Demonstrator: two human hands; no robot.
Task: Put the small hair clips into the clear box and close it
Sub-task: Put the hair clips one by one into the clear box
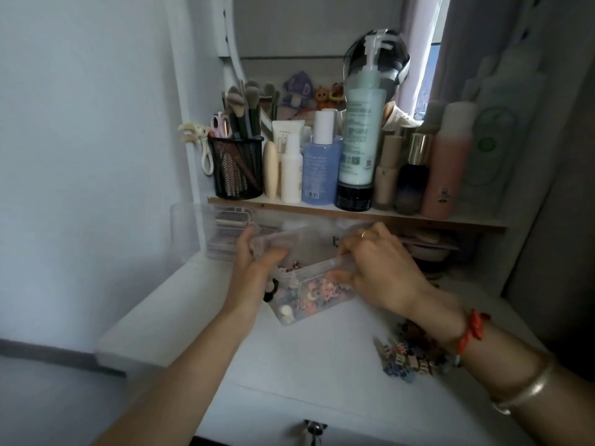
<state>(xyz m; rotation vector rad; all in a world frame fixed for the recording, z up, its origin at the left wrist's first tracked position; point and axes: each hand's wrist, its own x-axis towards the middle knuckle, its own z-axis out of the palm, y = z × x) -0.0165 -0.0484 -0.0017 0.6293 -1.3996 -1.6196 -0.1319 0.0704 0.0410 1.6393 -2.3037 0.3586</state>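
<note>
A clear plastic box is held above the white dressing table, tilted toward me, with several small colourful hair clips inside. Its clear lid stands raised at the back. My left hand grips the box's left end, fingers curled over the rim. My right hand grips the right end where lid and box meet. A pile of small hair clips lies loose on the table by my right wrist.
A shelf just behind the box carries bottles, tubes and a black mesh cup of brushes. Clear organizers and dark items sit under the shelf. A drawer knob sits at the table's front edge.
</note>
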